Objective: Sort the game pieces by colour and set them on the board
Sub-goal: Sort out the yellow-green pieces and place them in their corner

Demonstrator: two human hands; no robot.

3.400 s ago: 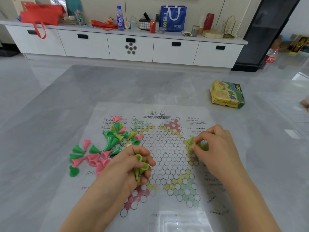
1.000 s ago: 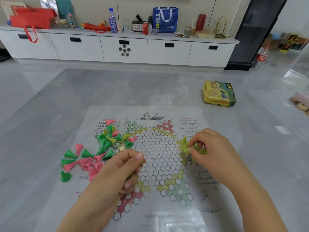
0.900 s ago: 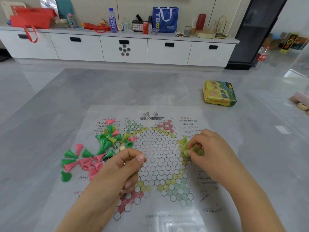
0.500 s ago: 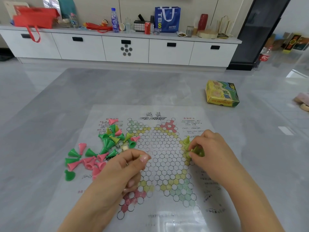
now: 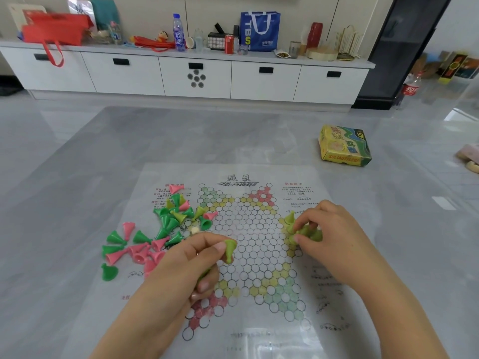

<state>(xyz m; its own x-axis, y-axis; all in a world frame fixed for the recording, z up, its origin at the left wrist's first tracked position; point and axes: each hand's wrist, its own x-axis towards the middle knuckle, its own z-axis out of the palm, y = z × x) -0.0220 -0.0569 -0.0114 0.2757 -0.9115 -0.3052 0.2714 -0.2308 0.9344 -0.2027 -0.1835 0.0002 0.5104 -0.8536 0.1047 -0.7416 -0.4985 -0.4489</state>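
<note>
The game pieces (image 5: 166,226) are small cones in green, pink and yellow-green. Most lie tipped over in a loose heap along the left edge of the board (image 5: 248,255), some on its printed margin and some spilling onto the table (image 5: 77,177) beside it. The board is a thin printed sheet with a star of hexagonal cells, lying flat near the front edge of the table.

The left hand (image 5: 186,265) hovers over the lower left part of the star, its fingers (image 5: 217,246) curled and pinching a yellow-green piece (image 5: 229,251) between thumb and forefinger; more yellow-green plastic shows under the curled lower fingers. The right hand (image 5: 334,239) rests at the right point of the star, its fingers bent around a small cluster of yellow-green pieces (image 5: 305,231) standing there; one yellow-green cone (image 5: 289,218) stands upright just beside the fingertips, at the far side of the cluster.

A yellow and green box (image 5: 344,146) sits on the table well apart from the board, toward the far right corner. Beyond the table a long white cabinet (image 5: 197,76) carries a blue bag (image 5: 259,31), a red bag (image 5: 51,32), a bottle (image 5: 178,32) and a red can (image 5: 229,44).
</note>
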